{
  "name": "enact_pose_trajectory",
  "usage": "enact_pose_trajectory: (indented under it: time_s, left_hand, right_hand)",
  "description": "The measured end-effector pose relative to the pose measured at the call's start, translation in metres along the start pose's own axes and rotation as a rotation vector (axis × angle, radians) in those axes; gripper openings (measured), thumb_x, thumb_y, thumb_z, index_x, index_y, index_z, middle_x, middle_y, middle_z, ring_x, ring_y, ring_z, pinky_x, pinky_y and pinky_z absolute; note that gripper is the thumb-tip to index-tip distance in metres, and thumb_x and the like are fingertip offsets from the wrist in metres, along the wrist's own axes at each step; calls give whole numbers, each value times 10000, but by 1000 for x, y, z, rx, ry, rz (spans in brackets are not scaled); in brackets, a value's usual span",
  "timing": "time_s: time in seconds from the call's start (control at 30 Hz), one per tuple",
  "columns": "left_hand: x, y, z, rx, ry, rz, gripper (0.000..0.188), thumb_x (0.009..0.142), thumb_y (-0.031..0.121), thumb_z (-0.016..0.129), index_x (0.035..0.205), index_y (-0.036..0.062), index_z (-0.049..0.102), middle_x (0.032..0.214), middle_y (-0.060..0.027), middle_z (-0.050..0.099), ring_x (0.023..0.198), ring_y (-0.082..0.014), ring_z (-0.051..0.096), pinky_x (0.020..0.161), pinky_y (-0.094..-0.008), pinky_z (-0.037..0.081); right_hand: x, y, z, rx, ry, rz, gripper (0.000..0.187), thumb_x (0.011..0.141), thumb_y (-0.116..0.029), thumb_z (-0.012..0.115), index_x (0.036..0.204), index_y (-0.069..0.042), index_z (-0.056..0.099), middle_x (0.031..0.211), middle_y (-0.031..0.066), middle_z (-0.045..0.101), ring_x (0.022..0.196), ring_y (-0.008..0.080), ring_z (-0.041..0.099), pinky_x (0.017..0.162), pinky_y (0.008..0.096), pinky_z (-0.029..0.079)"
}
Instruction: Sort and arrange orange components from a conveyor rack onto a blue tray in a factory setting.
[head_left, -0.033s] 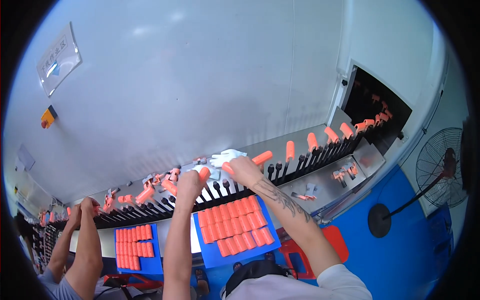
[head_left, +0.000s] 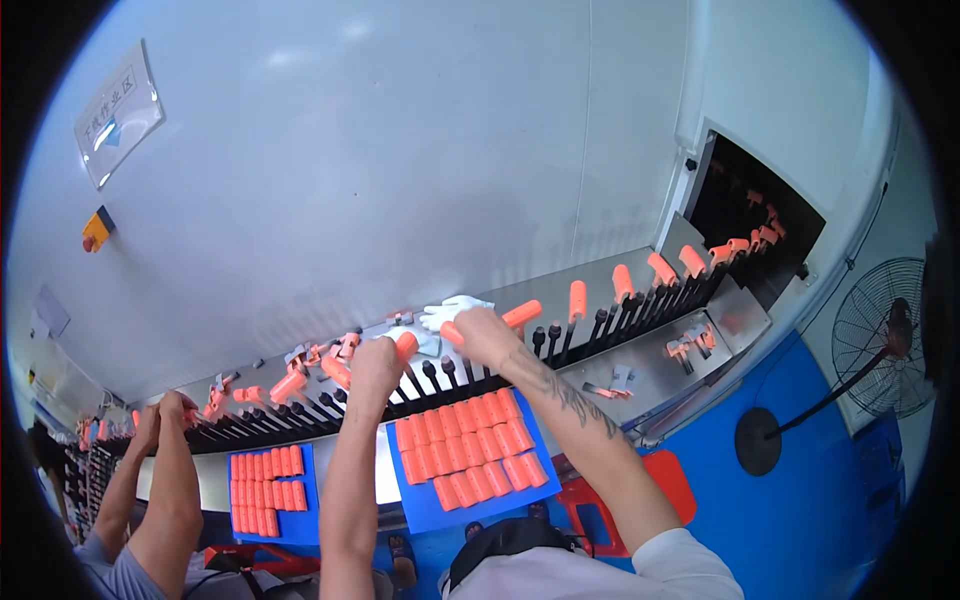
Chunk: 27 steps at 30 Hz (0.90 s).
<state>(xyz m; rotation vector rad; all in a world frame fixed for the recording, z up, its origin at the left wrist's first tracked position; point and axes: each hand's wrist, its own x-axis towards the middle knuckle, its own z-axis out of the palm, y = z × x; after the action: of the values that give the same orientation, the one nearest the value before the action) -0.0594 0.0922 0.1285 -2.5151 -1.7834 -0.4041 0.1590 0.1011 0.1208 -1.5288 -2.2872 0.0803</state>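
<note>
My left hand (head_left: 373, 366) is closed around an orange half-tube plastic shell (head_left: 406, 347), whose upper end shows above the fingers. To its right, my right hand (head_left: 484, 336) is closed with another orange shell (head_left: 452, 334) sticking out at its left side. The fingertips of both hands are partly hidden. Both hands are above a row of black posts (head_left: 430, 368). Just right of my right hand, an orange shell (head_left: 523, 313) sits tilted on the line. Below the hands, a blue board (head_left: 428, 516) carries rows of orange shells (head_left: 465, 447).
White gloves (head_left: 455, 312) lie behind the hands. At left, another person's hands (head_left: 165, 415) work over the line, near a second blue board (head_left: 310, 530). More shells on posts lead right to a dark opening (head_left: 750, 190). A red stool (head_left: 672, 490) and a fan (head_left: 893, 330) are at right.
The posts and the shells on them have shifted very slightly left. Both hands have drifted a little the same way, keeping their grip.
</note>
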Motion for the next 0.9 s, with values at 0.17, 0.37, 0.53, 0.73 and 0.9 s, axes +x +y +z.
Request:
enact_pose_trajectory:
  time_s: [0.17, 0.37, 0.53, 0.73, 0.9]
  left_hand:
    - [-72, -7, -15, -151, 521, 51, 193, 834, 42, 675, 1014, -7, 629, 984, -185, 681, 876, -342, 665, 744, -431, 523]
    - [-228, -71, 117, -504, 119, -520, 356, 820, 241, 759, 1026, -40, 684, 941, -223, 682, 830, -323, 670, 718, -372, 512]
    - [-275, -64, 162, -645, -4, -669, 353, 831, 232, 744, 1082, -10, 692, 825, -165, 699, 698, -233, 686, 650, -355, 527]
    - [-286, -94, 200, -695, -18, -611, 507, 806, 178, 787, 1224, -48, 610, 1083, -193, 641, 795, -242, 686, 694, -329, 563]
    - [-285, -128, 187, -878, -38, -516, 465, 880, 73, 686, 1303, -51, 536, 1167, -192, 596, 821, -217, 660, 705, -306, 567]
  right_hand:
    - [-2, 9, -16, 675, 409, 259, 316, 860, -181, 681, 1097, 27, 701, 888, 153, 734, 738, 182, 720, 671, 328, 545]
    - [-150, -102, 123, 916, -97, 164, 407, 870, -100, 658, 1272, -50, 616, 1197, 199, 655, 1114, 319, 640, 931, 390, 515]
    - [-174, -153, 213, 425, -26, -164, 356, 808, -86, 620, 1162, -47, 625, 1219, 119, 580, 1019, 270, 614, 841, 353, 548]
    - [-174, -186, 260, 92, -152, -136, 326, 796, -112, 610, 1114, -46, 630, 1230, 126, 572, 1020, 237, 590, 801, 286, 550]
    - [-159, -213, 283, 87, -92, -73, 343, 797, -118, 607, 1131, -48, 640, 1246, 133, 568, 1055, 250, 579, 862, 335, 518]
